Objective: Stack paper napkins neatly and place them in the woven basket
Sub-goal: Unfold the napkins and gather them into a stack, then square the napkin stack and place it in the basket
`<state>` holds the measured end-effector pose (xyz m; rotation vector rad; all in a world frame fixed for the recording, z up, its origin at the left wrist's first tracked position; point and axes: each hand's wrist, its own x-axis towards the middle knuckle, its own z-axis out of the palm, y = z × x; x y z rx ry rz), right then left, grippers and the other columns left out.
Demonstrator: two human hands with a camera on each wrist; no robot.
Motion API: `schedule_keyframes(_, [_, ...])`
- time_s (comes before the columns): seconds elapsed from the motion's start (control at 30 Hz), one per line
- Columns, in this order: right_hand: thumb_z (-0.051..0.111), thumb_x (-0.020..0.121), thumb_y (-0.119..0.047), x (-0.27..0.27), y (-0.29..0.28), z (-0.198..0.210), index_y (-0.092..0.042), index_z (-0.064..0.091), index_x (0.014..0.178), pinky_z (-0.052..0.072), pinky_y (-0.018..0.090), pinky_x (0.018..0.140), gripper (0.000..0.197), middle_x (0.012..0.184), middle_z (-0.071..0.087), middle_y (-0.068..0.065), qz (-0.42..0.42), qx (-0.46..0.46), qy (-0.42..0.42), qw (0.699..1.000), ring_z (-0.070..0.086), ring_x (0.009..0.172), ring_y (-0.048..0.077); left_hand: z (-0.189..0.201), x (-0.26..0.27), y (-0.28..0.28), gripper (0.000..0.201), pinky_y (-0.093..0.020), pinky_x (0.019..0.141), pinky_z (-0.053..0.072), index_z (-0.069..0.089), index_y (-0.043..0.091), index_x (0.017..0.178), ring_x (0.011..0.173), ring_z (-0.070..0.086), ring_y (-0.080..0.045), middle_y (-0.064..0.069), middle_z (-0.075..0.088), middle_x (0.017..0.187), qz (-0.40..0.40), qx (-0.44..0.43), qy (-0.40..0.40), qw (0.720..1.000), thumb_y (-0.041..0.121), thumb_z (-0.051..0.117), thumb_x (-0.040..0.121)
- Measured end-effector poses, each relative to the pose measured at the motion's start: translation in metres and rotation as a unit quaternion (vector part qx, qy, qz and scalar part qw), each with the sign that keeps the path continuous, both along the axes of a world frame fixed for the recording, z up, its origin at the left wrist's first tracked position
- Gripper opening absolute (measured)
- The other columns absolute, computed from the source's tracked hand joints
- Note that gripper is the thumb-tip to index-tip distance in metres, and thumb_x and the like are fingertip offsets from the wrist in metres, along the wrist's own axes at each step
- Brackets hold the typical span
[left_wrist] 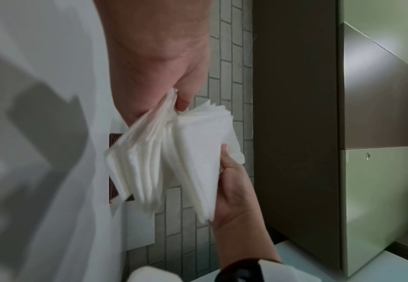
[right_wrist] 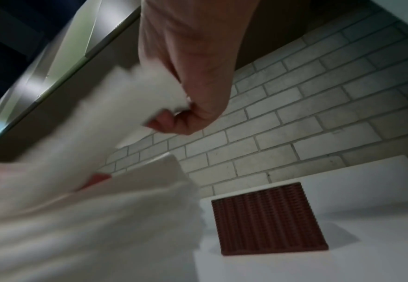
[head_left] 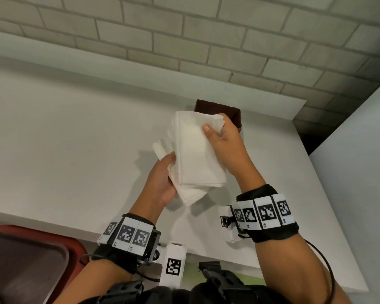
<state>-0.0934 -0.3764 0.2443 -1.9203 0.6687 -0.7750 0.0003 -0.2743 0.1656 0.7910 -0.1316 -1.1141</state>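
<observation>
Both my hands hold a loose stack of white paper napkins (head_left: pixel 193 154) in the air above the white counter. My left hand (head_left: pixel 162 178) grips the stack's lower left edge, thumb on top. My right hand (head_left: pixel 219 132) pinches its upper right corner. The sheets are fanned and uneven. In the left wrist view the napkins (left_wrist: pixel 173 158) split into two bundles between my hands. In the right wrist view the blurred napkins (right_wrist: pixel 89 200) fill the lower left. The dark brown woven basket (head_left: pixel 226 111) stands just behind the stack, partly hidden by my right hand, and shows as a ribbed brown box (right_wrist: pixel 268 217).
The white counter (head_left: pixel 64 139) runs along a grey brick wall (head_left: pixel 184 40). A white panel (head_left: pixel 360 161) rises at the right. A dark brown tray (head_left: pixel 24 266) on a red one sits below the counter's front edge at lower left. Green cabinet fronts (left_wrist: pixel 379 171) stand nearby.
</observation>
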Motion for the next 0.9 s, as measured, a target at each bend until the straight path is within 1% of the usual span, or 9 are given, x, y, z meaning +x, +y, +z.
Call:
schedule_keyframes(0.1, [0.055,0.094,-0.022,0.005,-0.002,-0.001,-0.016,0.052,0.111,0.05,0.029,0.078,0.019,0.1,0.059,-0.003,0.024,0.0,0.064,0.998,0.058,0.094,0.017,0.002,-0.001,-0.001,0.035,-0.037,0.079,0.058,0.057,0.009,0.126,0.103,0.067,-0.025,-0.009,0.069,0.114,-0.012,0.003,-0.028,1.0,0.018,0.049,0.093])
schedule_keyframes(0.2, [0.057,0.092,-0.023,0.011,-0.004,-0.011,-0.01,0.054,0.118,0.039,0.01,0.067,0.029,0.103,0.056,-0.004,0.004,-0.047,0.115,0.992,0.053,0.094,0.013,0.003,-0.003,-0.001,0.034,-0.035,0.072,0.059,0.058,0.01,0.124,0.096,0.07,-0.022,-0.008,0.072,0.109,-0.008,0.001,-0.022,1.0,0.021,0.05,0.093])
schedule_keyframes(0.33, [0.058,0.092,-0.023,0.012,-0.004,-0.018,-0.007,0.054,0.118,0.036,0.002,0.064,0.031,0.101,0.057,-0.004,-0.033,-0.082,0.098,0.991,0.051,0.093,0.011,0.003,-0.003,-0.002,0.052,-0.042,0.087,0.052,0.055,0.015,0.127,0.11,0.063,-0.028,-0.014,0.065,0.123,0.0,-0.015,0.032,0.999,0.051,0.036,0.094])
schedule_keyframes(0.43, [0.058,0.091,-0.029,0.016,0.002,-0.023,-0.008,0.056,0.12,0.039,0.013,0.074,0.035,0.109,0.061,0.002,-0.019,-0.132,0.116,0.984,0.053,0.098,0.014,0.002,-0.003,-0.005,0.053,-0.047,0.093,0.05,0.058,0.018,0.123,0.111,0.062,-0.03,-0.014,0.066,0.12,-0.01,-0.017,0.021,1.0,0.056,0.044,0.088])
schedule_keyframes(0.57, [0.041,0.098,-0.035,0.02,0.008,-0.035,-0.012,0.059,0.119,0.037,0.031,0.093,0.036,0.109,0.052,0.005,0.008,-0.2,0.205,0.958,0.042,0.111,0.025,0.001,-0.005,-0.007,0.06,-0.045,0.084,0.054,0.061,0.014,0.123,0.108,0.064,-0.032,-0.017,0.066,0.12,-0.022,0.051,-0.001,0.998,0.044,0.069,0.072])
schedule_keyframes(0.67, [0.037,0.099,-0.036,0.019,0.01,-0.037,-0.011,0.058,0.118,0.034,0.039,0.104,0.038,0.106,0.04,-0.002,0.011,-0.155,0.206,0.966,0.036,0.114,0.023,0.001,-0.007,-0.009,0.045,-0.043,0.079,0.055,0.06,0.012,0.122,0.1,0.065,-0.032,-0.015,0.069,0.11,-0.043,0.065,0.015,0.997,0.035,0.064,0.084])
schedule_keyframes(0.77, [0.041,0.094,-0.048,0.011,0.006,-0.034,-0.023,0.037,0.14,0.028,0.045,0.113,0.053,0.138,0.036,0.005,-0.009,-0.095,0.234,0.968,0.029,0.131,0.023,0.0,-0.008,-0.008,0.03,-0.045,0.08,0.053,0.06,0.01,0.118,0.095,0.065,-0.031,-0.014,0.069,0.102,-0.009,0.034,0.045,0.998,0.023,0.054,0.092])
schedule_keyframes(0.83, [0.053,0.085,-0.057,0.001,0.003,-0.031,-0.028,0.01,0.15,0.033,0.044,0.113,0.083,0.152,0.027,0.009,-0.027,0.079,0.22,0.972,0.033,0.138,0.026,-0.001,-0.004,-0.006,0.022,-0.048,0.083,0.052,0.061,0.009,0.11,0.093,0.066,-0.031,-0.014,0.07,0.099,0.049,-0.008,0.096,0.994,0.018,0.049,0.093])
schedule_keyframes(0.9, [0.063,0.079,-0.054,-0.007,0.009,-0.028,-0.024,0.007,0.151,0.051,0.045,0.096,0.095,0.14,0.047,0.013,-0.036,0.294,0.18,0.938,0.054,0.121,0.03,-0.003,-0.001,-0.008,0.024,-0.053,0.09,0.048,0.058,0.008,0.113,0.098,0.063,-0.032,-0.016,0.067,0.108,0.109,-0.035,0.147,0.982,0.015,0.046,0.093])
